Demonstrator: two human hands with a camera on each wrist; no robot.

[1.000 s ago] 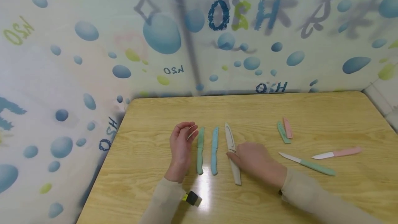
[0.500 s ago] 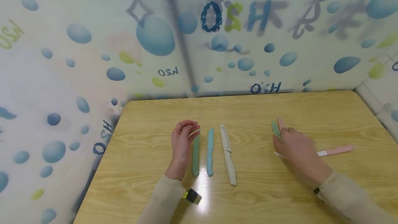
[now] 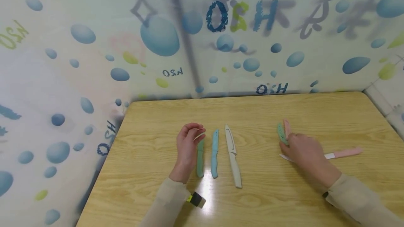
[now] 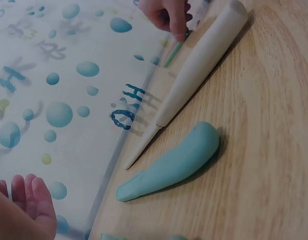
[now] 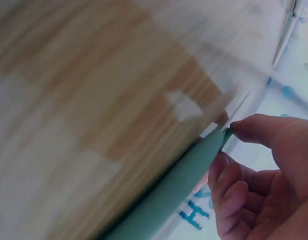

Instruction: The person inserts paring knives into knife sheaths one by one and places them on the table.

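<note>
Your hands are well apart. Your right hand [image 3: 306, 155] pinches the near end of the green sheath [image 3: 280, 131] between thumb and fingers, toward the right of the desk [image 3: 157, 115]; that grip appears chosen because the piece is thin and flat, offering little else to take hold of. The pink sheath [image 3: 287, 128] lies close alongside it; contact with your fingers cannot be confirmed. The bare green knife [image 5: 176, 187] lies beneath your right hand, mostly hidden from the head view, its tip pointing left. The pink knife [image 3: 347, 152] lies beyond, blade exposed.

Your left hand [image 3: 187, 146] is empty, fingers loosely bent, partly covering the sheathed green knife [image 3: 200, 160] from the head camera. Beside that, the blue knife [image 3: 214, 155] and cream knife [image 3: 233, 155] are covered and spaced roughly parallel, handles toward you, presumably keeping each separately reachable.
</note>
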